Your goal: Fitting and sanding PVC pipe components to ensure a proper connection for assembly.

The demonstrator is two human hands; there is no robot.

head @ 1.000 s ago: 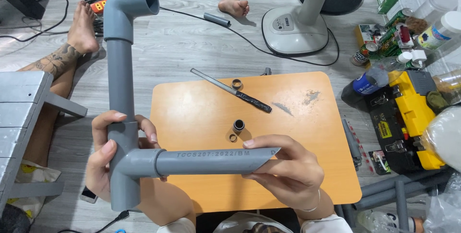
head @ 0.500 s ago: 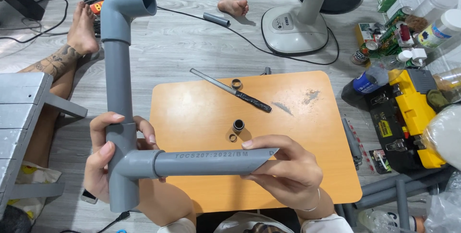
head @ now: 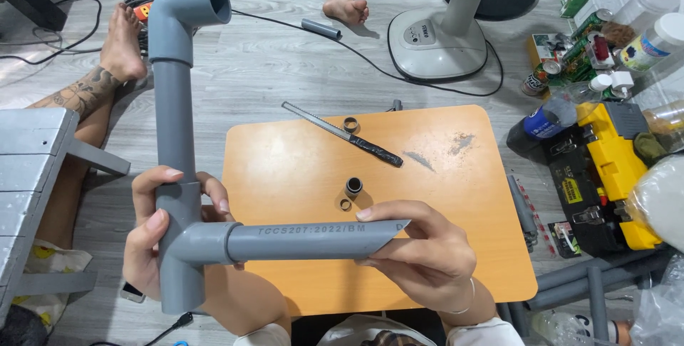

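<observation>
I see the left hand point(head: 153, 243) with its grip clenched around the grey tee point(head: 182, 246), fingers curled over the upright run and thumb pressed on the near side. The right hand point(head: 424, 257) grasps the far end of the side pipe point(head: 313, 240), fingers on top and thumb beneath, just by the slant-cut tip. That side pipe runs level from the tee's branch out to the right, above the near edge of the counter point(head: 285, 153). The long pipe point(head: 175, 118) stands up out of the tee, away from me, and carries the elbow point(head: 187, 14) at its top, its mouth turned right.

Against the frame a second ago, very little differs: both grips sit in the same places, and the whole pipe assembly has kept its shape. Its position is about the same; the elbow end is perhaps a touch further left, with the side pipe at the same level. The things on the counter lie as they did.

On the counter the saw point(head: 342, 133) lies slantwise near the far edge, with a small ring point(head: 350, 124) touching or just beside its blade. Nearer me a short dark coupling point(head: 354, 187) stands upright, and another ring point(head: 345, 204) lies just beside it. A patch of dust point(head: 461, 143) marks the right part of the top. On the floor beyond stands a fan point(head: 449, 32), a yellow toolbox point(head: 605, 168) is at the right, and another person's foot point(head: 121, 43) rests at the left near the elbow.
</observation>
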